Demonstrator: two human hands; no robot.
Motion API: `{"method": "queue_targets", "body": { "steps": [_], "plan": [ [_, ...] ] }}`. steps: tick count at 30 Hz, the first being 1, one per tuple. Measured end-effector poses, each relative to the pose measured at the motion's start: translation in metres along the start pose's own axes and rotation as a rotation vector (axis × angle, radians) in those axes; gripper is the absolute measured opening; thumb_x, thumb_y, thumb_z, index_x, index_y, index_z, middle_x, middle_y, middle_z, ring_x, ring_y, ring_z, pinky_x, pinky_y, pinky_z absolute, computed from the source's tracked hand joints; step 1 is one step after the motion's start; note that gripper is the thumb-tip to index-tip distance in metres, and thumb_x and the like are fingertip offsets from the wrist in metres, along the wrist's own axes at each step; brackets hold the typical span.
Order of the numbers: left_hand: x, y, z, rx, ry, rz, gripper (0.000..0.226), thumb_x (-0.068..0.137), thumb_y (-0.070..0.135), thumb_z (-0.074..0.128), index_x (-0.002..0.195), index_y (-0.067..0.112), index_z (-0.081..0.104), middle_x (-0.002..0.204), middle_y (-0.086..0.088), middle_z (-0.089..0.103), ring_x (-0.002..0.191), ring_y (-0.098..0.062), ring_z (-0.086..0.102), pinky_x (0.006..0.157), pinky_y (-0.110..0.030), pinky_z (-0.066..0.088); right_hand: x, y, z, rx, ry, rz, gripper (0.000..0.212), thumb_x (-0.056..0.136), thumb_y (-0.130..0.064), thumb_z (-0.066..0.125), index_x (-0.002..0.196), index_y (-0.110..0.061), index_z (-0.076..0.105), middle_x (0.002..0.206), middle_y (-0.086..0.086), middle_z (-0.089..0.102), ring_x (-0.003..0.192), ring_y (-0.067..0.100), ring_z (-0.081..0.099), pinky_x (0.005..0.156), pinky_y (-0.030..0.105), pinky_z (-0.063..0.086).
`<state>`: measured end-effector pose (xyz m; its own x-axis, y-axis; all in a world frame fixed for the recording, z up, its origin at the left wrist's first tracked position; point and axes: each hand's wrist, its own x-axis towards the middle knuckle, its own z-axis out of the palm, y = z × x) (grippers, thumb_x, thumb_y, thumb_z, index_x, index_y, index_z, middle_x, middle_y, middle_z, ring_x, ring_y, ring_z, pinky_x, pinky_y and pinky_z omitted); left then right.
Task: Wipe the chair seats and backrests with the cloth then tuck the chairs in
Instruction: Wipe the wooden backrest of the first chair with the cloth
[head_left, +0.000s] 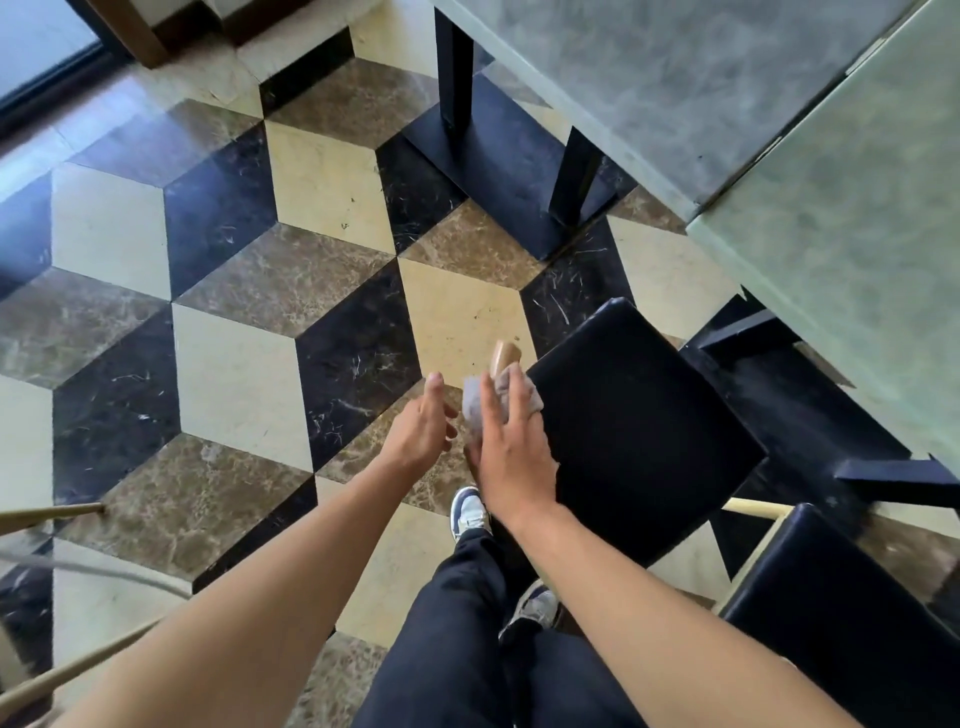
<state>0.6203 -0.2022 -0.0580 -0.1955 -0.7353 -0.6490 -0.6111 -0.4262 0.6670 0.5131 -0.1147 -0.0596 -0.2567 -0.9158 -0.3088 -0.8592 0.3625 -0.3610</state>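
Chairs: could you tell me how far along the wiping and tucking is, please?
Nothing looks finished. In hand: the right hand presses the cloth on the wooden backrest of the chair; the left hand hovers open. Left: this chair stands out from the table, untucked.

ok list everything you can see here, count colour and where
chair: one, black seat, pale wooden frame, right of centre, pulled out from the table
second chair: one, black seat, lower right corner
tables: two, grey-green tops, black bases, upper right
floor: cube-pattern tiles, cream, brown, black
cloth: one, grey, on the chair's frame under the right hand
shoes: two, white and dark
left hand: open, empty
right hand: holds cloth
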Motion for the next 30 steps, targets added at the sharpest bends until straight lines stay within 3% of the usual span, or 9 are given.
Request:
{"method": "queue_targets", "body": {
  "steps": [2, 6, 10, 13, 16, 18, 21, 25, 30],
  "plan": [
    [-0.013, -0.005, 0.009, 0.009, -0.028, 0.002, 0.088, 0.099, 0.067, 0.009, 0.102, 0.004, 0.072, 0.093, -0.016, 0.072, 0.088, -0.030, 0.068, 0.088, -0.047, 0.055, -0.027, 0.010, 0.002, -0.029, -0.039, -0.074, 0.081, 0.099, -0.033, 0.057, 0.160, -0.024, 0.005, 0.167, 0.013, -0.014, 0.138, 0.040, 0.035, 0.103, 0.047, 0.049],
    [-0.037, -0.017, 0.025, 0.082, -0.002, 0.018, 0.088, 0.098, 0.067, 0.009, 0.106, 0.002, 0.068, 0.101, -0.017, 0.070, 0.097, -0.033, 0.065, 0.091, -0.048, 0.052, -0.070, 0.029, -0.002, -0.013, -0.031, -0.210, 0.059, 0.097, -0.037, 0.047, 0.154, -0.030, 0.034, 0.170, 0.001, -0.004, 0.134, 0.037, 0.039, 0.100, 0.049, 0.051],
    [-0.069, -0.035, 0.046, 0.236, 0.050, 0.062, 0.089, 0.096, 0.069, 0.006, 0.114, 0.006, 0.066, 0.109, -0.016, 0.068, 0.104, -0.033, 0.062, 0.094, -0.046, 0.047, -0.116, 0.059, -0.001, 0.032, -0.025, -0.301, 0.050, 0.088, -0.026, 0.063, 0.137, -0.031, 0.055, 0.169, -0.008, 0.010, 0.123, 0.031, 0.051, 0.091, 0.047, 0.054],
    [-0.092, -0.048, 0.063, 0.376, 0.146, 0.176, 0.056, 0.104, 0.053, 0.021, 0.102, 0.013, 0.060, 0.105, -0.013, 0.064, 0.094, -0.029, 0.057, 0.079, -0.038, 0.039, -0.154, 0.093, -0.001, 0.039, -0.056, -0.337, 0.054, 0.082, -0.023, 0.065, 0.134, -0.036, 0.055, 0.167, -0.013, 0.015, 0.124, 0.024, 0.053, 0.090, 0.042, 0.055],
    [-0.108, -0.053, 0.078, 0.481, 0.223, 0.214, 0.037, 0.102, 0.040, 0.039, 0.118, 0.010, 0.056, 0.116, -0.013, 0.057, 0.104, -0.031, 0.056, 0.084, -0.040, 0.043, -0.183, 0.123, -0.005, 0.013, -0.083, -0.327, 0.066, 0.082, -0.029, 0.057, 0.144, -0.044, 0.041, 0.161, -0.012, 0.031, 0.119, 0.021, 0.057, 0.091, 0.042, 0.055],
    [-0.116, -0.052, 0.086, 0.474, 0.201, 0.206, 0.034, 0.099, 0.032, 0.044, 0.122, 0.010, 0.057, 0.119, -0.011, 0.058, 0.104, -0.029, 0.058, 0.090, -0.041, 0.048, -0.200, 0.143, -0.008, 0.023, -0.121, -0.311, 0.077, 0.081, -0.029, 0.062, 0.149, -0.047, 0.030, 0.153, -0.012, 0.042, 0.116, 0.019, 0.059, 0.096, 0.042, 0.051],
    [-0.132, -0.047, 0.101, 0.474, 0.200, 0.185, 0.035, 0.095, 0.026, 0.046, 0.123, 0.007, 0.055, 0.123, -0.013, 0.054, 0.110, -0.030, 0.053, 0.096, -0.044, 0.046, -0.226, 0.178, -0.015, -0.017, -0.112, -0.296, 0.090, 0.077, -0.027, 0.076, 0.153, -0.038, 0.030, 0.141, -0.010, 0.056, 0.111, 0.017, 0.062, 0.096, 0.036, 0.048],
    [-0.151, -0.041, 0.111, 0.563, 0.350, 0.324, 0.037, 0.090, 0.024, 0.049, 0.121, 0.005, 0.053, 0.123, -0.015, 0.047, 0.115, -0.031, 0.043, 0.100, -0.046, 0.041, -0.256, 0.223, -0.027, -0.113, -0.133, -0.242, 0.090, 0.076, -0.028, 0.082, 0.152, -0.035, 0.035, 0.140, -0.012, 0.058, 0.115, 0.015, 0.058, 0.100, 0.036, 0.043],
    [-0.162, -0.036, 0.126, 0.537, 0.278, 0.388, 0.045, 0.093, 0.027, 0.046, 0.133, 0.008, 0.050, 0.134, -0.010, 0.043, 0.120, -0.027, 0.049, 0.101, -0.046, 0.048, -0.265, 0.275, -0.058, -0.077, -0.267, -0.108, 0.077, 0.079, -0.015, 0.074, 0.144, -0.044, 0.044, 0.143, -0.014, 0.052, 0.125, 0.016, 0.050, 0.107, 0.038, 0.036]
  ]
}}
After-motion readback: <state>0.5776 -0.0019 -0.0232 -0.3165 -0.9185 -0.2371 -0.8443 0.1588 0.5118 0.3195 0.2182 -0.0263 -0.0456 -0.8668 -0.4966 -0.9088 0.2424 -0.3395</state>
